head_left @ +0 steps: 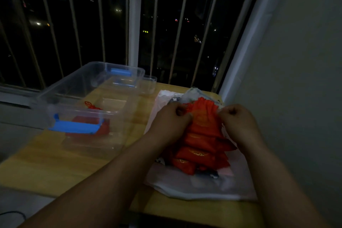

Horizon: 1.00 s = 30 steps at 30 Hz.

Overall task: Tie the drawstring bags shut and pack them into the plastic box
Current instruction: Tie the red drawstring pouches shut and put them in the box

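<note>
Nearest, a pile of red drawstring bags [199,155] lies just below the hands on a white plastic sheet [203,189]. Left hand [174,116] and right hand [235,118] each pinch the gathered mouth of the top bag [205,114]. It looks like soft, light cloth, best taken at the neck, I'd say. Beyond the left hand, the plastic box [118,65] holds one red bag [81,119].

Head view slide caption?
Left hand and right hand pinch the mouth of the top red drawstring bag; another red bag lies in the clear plastic box.
</note>
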{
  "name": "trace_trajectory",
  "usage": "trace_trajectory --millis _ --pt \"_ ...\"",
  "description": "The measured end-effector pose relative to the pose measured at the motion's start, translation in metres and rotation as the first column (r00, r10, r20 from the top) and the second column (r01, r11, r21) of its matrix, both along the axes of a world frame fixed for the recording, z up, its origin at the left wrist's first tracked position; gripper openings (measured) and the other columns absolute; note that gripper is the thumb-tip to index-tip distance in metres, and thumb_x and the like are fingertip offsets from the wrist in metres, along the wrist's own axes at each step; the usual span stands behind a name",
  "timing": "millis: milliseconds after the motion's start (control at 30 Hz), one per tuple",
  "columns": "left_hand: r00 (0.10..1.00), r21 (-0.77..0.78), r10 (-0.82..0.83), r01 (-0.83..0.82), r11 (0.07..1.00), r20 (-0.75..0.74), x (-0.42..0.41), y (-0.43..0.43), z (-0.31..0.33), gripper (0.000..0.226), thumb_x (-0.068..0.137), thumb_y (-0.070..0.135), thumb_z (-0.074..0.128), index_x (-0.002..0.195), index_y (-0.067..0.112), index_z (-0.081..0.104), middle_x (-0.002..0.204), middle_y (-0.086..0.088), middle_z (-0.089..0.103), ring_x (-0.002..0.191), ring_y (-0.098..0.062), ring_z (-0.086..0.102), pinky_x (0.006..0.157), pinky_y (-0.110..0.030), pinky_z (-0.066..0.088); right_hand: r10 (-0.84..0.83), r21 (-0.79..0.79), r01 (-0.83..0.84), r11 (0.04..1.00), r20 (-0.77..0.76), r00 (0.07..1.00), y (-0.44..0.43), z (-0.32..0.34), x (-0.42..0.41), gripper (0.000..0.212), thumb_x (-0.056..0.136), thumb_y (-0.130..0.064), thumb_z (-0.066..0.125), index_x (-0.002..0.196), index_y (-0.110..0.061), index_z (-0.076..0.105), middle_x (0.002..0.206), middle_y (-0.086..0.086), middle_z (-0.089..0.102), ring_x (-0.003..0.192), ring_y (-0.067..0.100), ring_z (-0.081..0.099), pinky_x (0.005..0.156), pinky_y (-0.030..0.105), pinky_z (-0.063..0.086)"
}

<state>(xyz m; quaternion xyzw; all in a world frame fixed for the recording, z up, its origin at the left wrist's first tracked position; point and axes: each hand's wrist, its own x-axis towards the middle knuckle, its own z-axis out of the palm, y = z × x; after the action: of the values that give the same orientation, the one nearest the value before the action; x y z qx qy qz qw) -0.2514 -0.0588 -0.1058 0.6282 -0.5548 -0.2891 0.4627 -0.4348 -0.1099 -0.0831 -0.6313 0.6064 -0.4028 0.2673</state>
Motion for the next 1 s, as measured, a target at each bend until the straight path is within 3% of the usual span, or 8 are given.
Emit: trace_trajectory --millis 100,200,267,467,600,800,900,1000 --pt "0.998 -0.028 0.002 -0.001 1.000 0.061 -0.004 -0.004 -0.002 0.026 0.094 0.042 0.066 0.111 0.023 0.069 0.109 0.008 0.069 0.097 -0.009 0.065 0.087 -0.033 0.053 0.068 0.151 -0.074 0.986 0.047 0.997 -0.002 -0.005 -0.006 0.037 0.091 -0.034 0.070 0.085 0.003 0.072 0.073 0.018 0.069 0.067 0.028 0.065 0.065 0.047 0.054" --pt "0.997 -0.077 0.033 -0.027 0.997 0.074 -0.006 -0.002 -0.004 0.017 0.092 0.033 0.070 0.090 0.017 0.067 0.094 0.003 0.067 0.085 -0.011 0.064 0.075 -0.033 0.051 0.087 0.153 -0.111 0.982 0.153 0.984 -0.001 -0.003 -0.006 0.010 0.090 -0.022 0.076 0.096 -0.014 0.077 0.094 0.011 0.076 0.083 0.024 0.071 0.076 0.041 0.060" --pt "0.997 -0.141 0.053 -0.045 0.989 0.058 -0.007 -0.002 -0.004 0.013 0.091 0.028 0.071 0.084 0.018 0.065 0.091 0.002 0.065 0.084 -0.012 0.063 0.073 -0.033 0.050 0.102 0.106 -0.134 0.985 0.267 0.958 0.004 0.000 -0.004 0.018 0.091 -0.015 0.074 0.108 -0.019 0.072 0.102 0.005 0.074 0.085 0.018 0.070 0.072 0.034 0.057" --pt "0.965 -0.127 -0.027 -0.006 0.992 -0.259 -0.005 0.011 0.013 0.005 0.093 0.020 0.064 0.095 0.024 0.066 0.094 -0.004 0.073 0.092 -0.030 0.071 0.084 -0.053 0.060 0.149 0.123 -0.316 0.941 0.689 0.710 0.007 0.004 0.009 0.015 0.094 -0.013 0.070 0.106 -0.004 0.074 0.099 0.018 0.078 0.087 0.031 0.077 0.077 0.042 0.063" --pt "0.932 -0.061 -0.088 0.070 0.996 -0.352 -0.004 0.016 0.009 0.022 0.098 0.013 0.062 0.111 0.028 0.070 0.099 0.002 0.077 0.093 -0.019 0.075 0.087 -0.043 0.061 0.193 0.156 -0.340 0.928 0.578 0.793 0.001 -0.007 0.015 0.022 0.092 -0.017 0.072 0.114 -0.019 0.075 0.103 0.009 0.080 0.098 0.031 0.076 0.095 0.054 0.058" --pt "0.983 -0.157 -0.065 0.038 0.987 -0.170 -0.001 0.020 0.009 0.021 0.098 0.022 0.066 0.116 0.032 0.071 0.098 0.022 0.068 0.090 0.008 0.067 0.081 -0.019 0.056 0.198 -0.078 -0.183 0.980 0.449 0.871 0.001 -0.004 0.029 0.042 0.093 -0.012 0.070 0.129 -0.032 0.060 0.119 0.003 0.072 0.102 0.021 0.073 0.087 0.048 0.063" --pt "0.968 -0.138 -0.067 0.034 0.990 -0.243 -0.001 0.023 0.018 0.017 0.099 0.038 0.064 0.114 0.031 0.070 0.103 0.013 0.073 0.093 0.003 0.070 0.080 -0.024 0.057 0.256 -0.119 -0.226 0.967 0.470 0.845 0.003 0.007 0.030 0.030 0.095 -0.014 0.069 0.121 -0.029 0.064 0.108 0.002 0.076 0.095 0.021 0.076 0.083 0.049 0.063" --pt "0.885 -0.067 -0.154 0.138 0.988 -0.439 0.003 0.027 0.030 0.027 0.101 0.046 0.057 0.110 0.027 0.073 0.102 0.008 0.079 0.091 -0.004 0.075 0.069 -0.021 0.059 0.328 -0.042 -0.385 0.922 0.612 0.720 0.009 0.016 0.033 0.027 0.095 -0.011 0.070 0.121 -0.018 0.067 0.105 0.008 0.079 0.096 0.029 0.077 0.083 0.050 0.063"
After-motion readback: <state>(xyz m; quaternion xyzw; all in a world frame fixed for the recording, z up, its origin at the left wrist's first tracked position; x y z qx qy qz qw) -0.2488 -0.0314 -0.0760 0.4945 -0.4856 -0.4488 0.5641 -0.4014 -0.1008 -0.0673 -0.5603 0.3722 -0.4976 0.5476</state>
